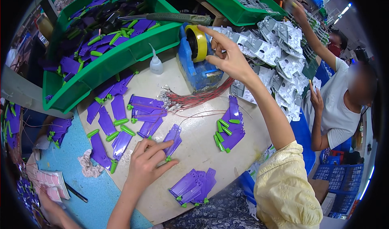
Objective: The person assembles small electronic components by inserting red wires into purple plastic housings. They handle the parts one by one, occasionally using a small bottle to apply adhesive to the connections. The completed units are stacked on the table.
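Reaching across a pale tabletop (243, 156), I hold my right hand (229, 59) with thumb and forefinger apart at the edge of a yellow tape roll (201, 44) seated in a blue dispenser (198, 78). My left hand (150, 162) is loosely spread, fingers at green-tipped purple parts (174, 138) lying near a bundle of red wires (204, 100).

No legible text showing; paper (56, 183), near left, is bearing pink print too small to read.
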